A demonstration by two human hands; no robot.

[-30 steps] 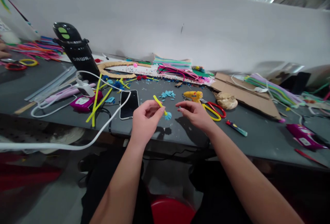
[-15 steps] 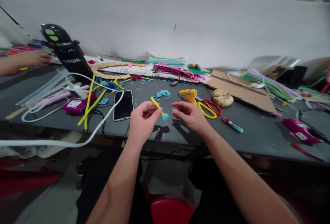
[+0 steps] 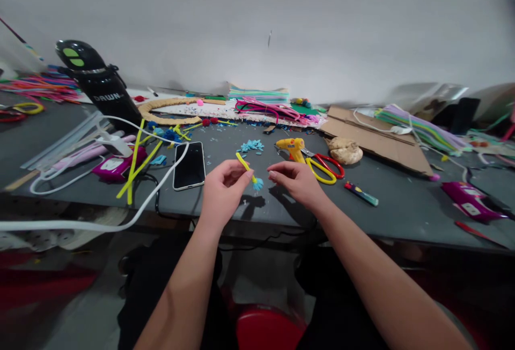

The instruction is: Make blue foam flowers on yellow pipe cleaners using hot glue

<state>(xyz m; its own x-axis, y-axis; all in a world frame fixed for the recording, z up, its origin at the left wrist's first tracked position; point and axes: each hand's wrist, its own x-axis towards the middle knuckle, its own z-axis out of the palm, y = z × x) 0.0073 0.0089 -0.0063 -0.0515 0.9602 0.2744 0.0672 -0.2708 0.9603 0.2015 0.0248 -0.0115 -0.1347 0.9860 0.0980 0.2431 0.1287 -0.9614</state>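
Observation:
My left hand [image 3: 225,186] pinches a short yellow pipe cleaner stem [image 3: 243,161] between thumb and fingers. At the stem's lower end sits a small tuft of light blue petals [image 3: 258,184], held above the table. My right hand [image 3: 295,181] is just to the right of the tuft, apart from it, with thumb and index fingertips close together. Whether a small piece is between them I cannot make out. Beyond the hands lies a pile of light blue bits [image 3: 251,146]. A yellow glue gun [image 3: 292,147] and scissors with red and yellow handles [image 3: 322,173] lie past my right hand.
A phone [image 3: 189,166], yellow pipe cleaners [image 3: 134,173] and a white cable [image 3: 161,181] lie to the left, near a tall black bottle [image 3: 110,95]. Cardboard [image 3: 378,146], a pale lumpy object [image 3: 345,150] and a capped tube [image 3: 361,194] are on the right.
The other person's hand at the far left has gone out of view. A light blue speck at my right fingertips no longer shows. The view has shifted slightly; my hands stay nearly in place.

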